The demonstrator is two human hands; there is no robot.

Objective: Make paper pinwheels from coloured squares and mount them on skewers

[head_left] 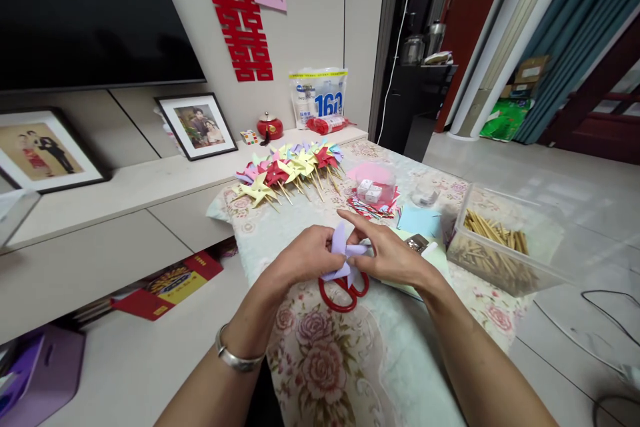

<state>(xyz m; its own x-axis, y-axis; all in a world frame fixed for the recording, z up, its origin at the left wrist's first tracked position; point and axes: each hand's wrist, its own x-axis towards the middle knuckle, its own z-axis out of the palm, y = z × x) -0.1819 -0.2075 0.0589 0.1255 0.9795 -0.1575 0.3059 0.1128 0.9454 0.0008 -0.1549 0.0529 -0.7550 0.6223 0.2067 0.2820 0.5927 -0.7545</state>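
Paper (344, 255) (lilac, folds unclear) | pinched by fingers (326, 241) of left hand (305, 259) and right hand (393, 257) | scissors (344, 298) part-hidden beneath

A small lilac paper pinwheel (343, 255), its pointed flaps folded in toward the middle, is held up just above the worktop (320, 360), pinched between the left hand (305, 257) and the right hand (387, 253), over red-handled scissors (345, 293)
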